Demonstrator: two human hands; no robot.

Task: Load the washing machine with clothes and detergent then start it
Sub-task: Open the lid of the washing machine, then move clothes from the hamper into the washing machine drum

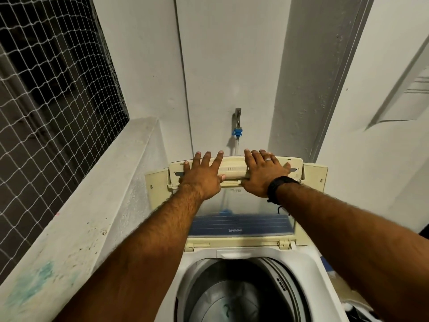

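Observation:
A top-loading washing machine (308, 270) stands below me with its cream lid (234, 169) folded up against the back wall. Both hands lie flat on the lid's upper edge, fingers spread. My left hand (203, 176) presses the left half, my right hand (262, 176) the right half; it wears a ring, and a black band sits on that wrist. The lid's clear panel (241, 219) shows a blue strip. Under it the grey drum (234, 296) is open, and I cannot tell whether the dark shapes inside are clothes. No detergent is in view.
A tap with a blue hose fitting (238, 126) juts from the white wall right behind the lid. A concrete ledge (76, 217) runs along the left under a netted window (51, 94). Dark and white items (362, 312) lie at the machine's lower right.

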